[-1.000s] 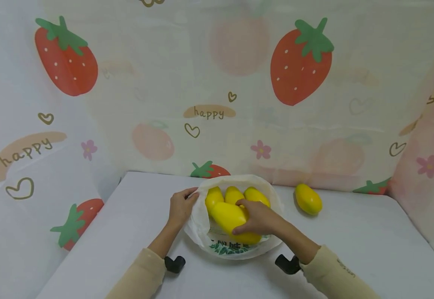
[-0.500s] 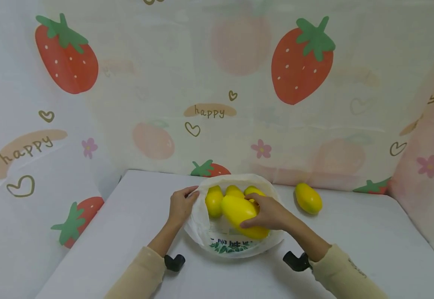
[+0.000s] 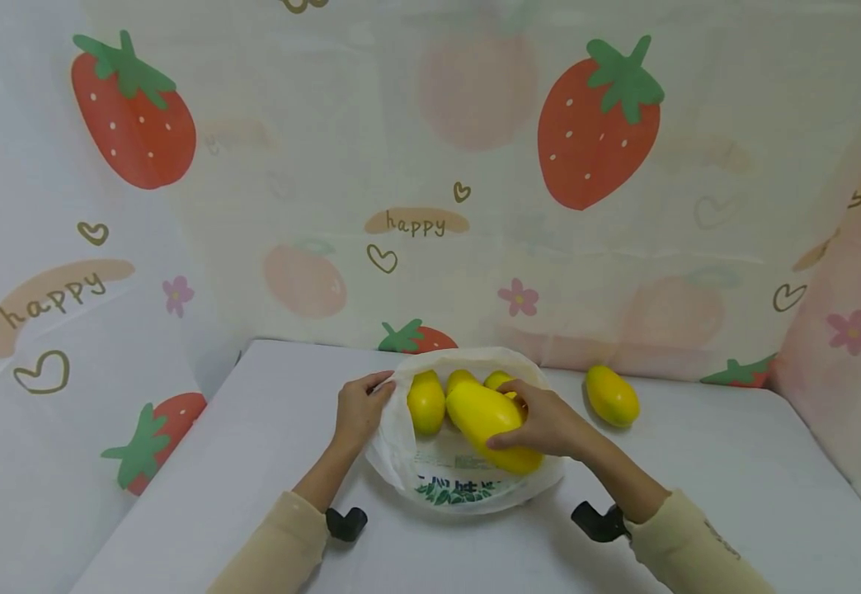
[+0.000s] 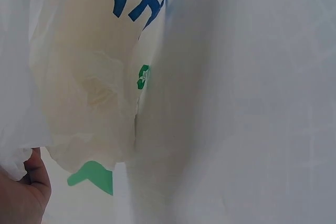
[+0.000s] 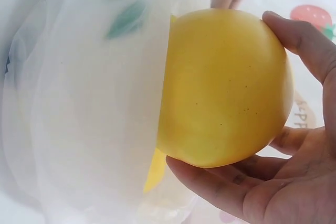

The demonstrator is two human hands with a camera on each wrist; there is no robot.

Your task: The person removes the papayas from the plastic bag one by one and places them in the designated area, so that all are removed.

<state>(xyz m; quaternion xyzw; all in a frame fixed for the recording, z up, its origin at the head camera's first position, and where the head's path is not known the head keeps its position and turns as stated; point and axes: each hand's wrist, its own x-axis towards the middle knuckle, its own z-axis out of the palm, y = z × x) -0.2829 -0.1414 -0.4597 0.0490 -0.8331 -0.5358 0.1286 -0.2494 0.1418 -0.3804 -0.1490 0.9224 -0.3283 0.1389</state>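
A white plastic bag with dark lettering and green leaves printed on it stands with its mouth wide open. My left hand pinches the left side of its rim; in the left wrist view the fingertips of that hand disappear into the folded plastic. A large yellow mango is gripped by my right hand, tilted over the bag's mouth. In the right wrist view, thumb and fingers span the mango, whose far end is behind the bag's edge. Inside the bag lie several mangoes, including one at the left.
Another yellow mango lies on the white table, right of the bag. A printed strawberry cloth hangs behind the table and along its sides. Black bent fittings show at the left wrist and right wrist.
My right hand has moved to the right with the large mango, uncovering more of the left mango in the bag. The left hand has stayed at the rim.
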